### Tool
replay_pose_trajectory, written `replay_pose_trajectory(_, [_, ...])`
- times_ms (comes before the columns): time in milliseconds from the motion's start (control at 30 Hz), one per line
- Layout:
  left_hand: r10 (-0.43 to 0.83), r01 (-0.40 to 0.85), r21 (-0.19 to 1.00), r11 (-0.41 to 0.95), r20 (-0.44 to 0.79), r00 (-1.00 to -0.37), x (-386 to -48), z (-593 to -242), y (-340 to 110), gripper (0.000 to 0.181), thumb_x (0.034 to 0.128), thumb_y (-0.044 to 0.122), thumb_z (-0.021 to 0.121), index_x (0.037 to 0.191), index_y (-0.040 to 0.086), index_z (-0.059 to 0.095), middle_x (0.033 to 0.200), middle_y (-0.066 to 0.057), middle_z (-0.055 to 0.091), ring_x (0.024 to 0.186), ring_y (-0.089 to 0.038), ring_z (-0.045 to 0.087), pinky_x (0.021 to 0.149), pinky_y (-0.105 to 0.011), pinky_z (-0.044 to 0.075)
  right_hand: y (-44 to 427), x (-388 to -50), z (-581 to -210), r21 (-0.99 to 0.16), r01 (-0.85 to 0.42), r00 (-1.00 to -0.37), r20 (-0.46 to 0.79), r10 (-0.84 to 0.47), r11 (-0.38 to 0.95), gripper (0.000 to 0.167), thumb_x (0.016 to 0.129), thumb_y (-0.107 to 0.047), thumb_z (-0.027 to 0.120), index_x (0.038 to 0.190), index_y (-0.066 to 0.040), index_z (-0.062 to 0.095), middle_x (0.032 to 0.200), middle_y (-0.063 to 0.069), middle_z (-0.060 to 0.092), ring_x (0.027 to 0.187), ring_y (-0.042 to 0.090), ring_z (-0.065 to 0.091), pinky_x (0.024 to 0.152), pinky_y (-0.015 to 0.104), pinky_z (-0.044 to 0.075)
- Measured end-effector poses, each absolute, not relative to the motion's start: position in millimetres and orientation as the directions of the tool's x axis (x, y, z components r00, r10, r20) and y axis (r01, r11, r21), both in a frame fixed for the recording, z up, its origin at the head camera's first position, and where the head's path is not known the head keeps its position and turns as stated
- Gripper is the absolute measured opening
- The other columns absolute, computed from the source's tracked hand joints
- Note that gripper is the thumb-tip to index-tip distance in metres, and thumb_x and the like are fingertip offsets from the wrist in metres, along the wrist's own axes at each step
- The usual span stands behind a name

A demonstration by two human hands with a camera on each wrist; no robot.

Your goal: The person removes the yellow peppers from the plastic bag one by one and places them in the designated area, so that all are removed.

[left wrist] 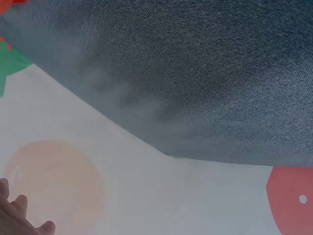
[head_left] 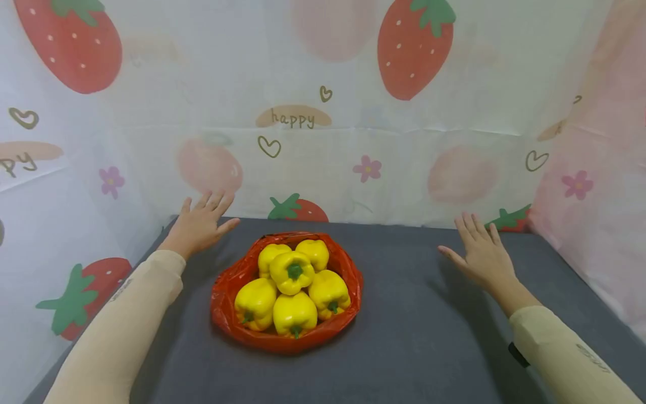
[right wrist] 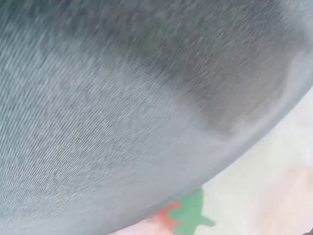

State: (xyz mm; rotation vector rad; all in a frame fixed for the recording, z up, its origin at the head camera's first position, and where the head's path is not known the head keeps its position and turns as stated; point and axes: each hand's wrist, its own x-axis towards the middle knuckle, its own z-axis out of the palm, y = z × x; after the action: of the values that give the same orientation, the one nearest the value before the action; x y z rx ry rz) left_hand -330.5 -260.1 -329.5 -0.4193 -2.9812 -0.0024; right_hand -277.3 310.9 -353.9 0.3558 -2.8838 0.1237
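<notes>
Several yellow bell peppers (head_left: pixel 294 272) with green stems lie heaped in a red plastic bag (head_left: pixel 289 343), its rim rolled down into a round bowl shape. My left hand (head_left: pixel 201 223) is held up behind and left of the bag, fingers straight and spread, touching nothing. In the left wrist view, a few fingertips (left wrist: pixel 19 203) show at the lower left corner. Well to the right of the bag, my right hand (head_left: pixel 481 255) is raised over the table with fingers extended and thumb out, holding nothing. The right wrist view shows its shadow on the cloth.
A dark grey cloth covers the table (head_left: pixel 398 336). White curtains (head_left: pixel 343 134) printed with strawberries, hearts and flowers stand along the back and left edges, and a pinkish one (head_left: pixel 600 224) at the right. A small black object (head_left: pixel 518 355) sits under the right sleeve.
</notes>
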Motion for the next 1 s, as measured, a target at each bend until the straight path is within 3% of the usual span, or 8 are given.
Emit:
replay_pose_trajectory(300, [0.302, 0.307, 0.013, 0.951, 0.146, -0.942, -321.3, -330.9, -259.8, 0.077, 0.1014, 0.055, 0.039, 0.16, 0.012, 0.015, 0.166, -0.019, 0.014, 0.153, -0.043, 0.009, 0.118, -0.069, 0.003, 296.3, -263.8, -357.8, -0.037, -0.336, -0.91, 0.27, -0.314, 0.941, 0.086, 0.098, -0.056, 0.048, 0.156, 0.002, 0.021, 0.164, 0.024, 0.016, 0.153, 0.04, 0.014, 0.123, 0.058, 0.004])
replay_pose_trajectory(700, [0.323, 0.327, 0.011, 0.945, 0.13, -0.937, -315.5, -330.8, -258.0, 0.079, 0.1004, 0.061, 0.034, 0.16, 0.014, 0.013, 0.167, -0.017, 0.011, 0.154, -0.042, 0.007, 0.119, -0.068, 0.003, 284.5, -257.3, -361.0, -0.027, -0.386, -0.886, 0.289, -0.363, 0.922, 0.083, 0.098, -0.051, 0.052, 0.157, -0.002, 0.02, 0.165, 0.021, 0.016, 0.153, 0.039, 0.015, 0.125, 0.052, 0.001])
replay_pose_trajectory(1000, [0.334, 0.341, 0.021, 0.94, 0.152, -0.93, -310.3, -334.4, -261.8, 0.077, 0.1005, 0.057, 0.04, 0.16, 0.015, 0.016, 0.166, -0.017, 0.014, 0.153, -0.042, 0.008, 0.118, -0.069, 0.004, 282.4, -251.6, -362.5, -0.047, -0.38, -0.893, 0.277, -0.354, 0.924, 0.084, 0.097, -0.054, 0.051, 0.155, 0.001, 0.026, 0.164, 0.022, 0.018, 0.153, 0.039, 0.017, 0.124, 0.055, 0.01])
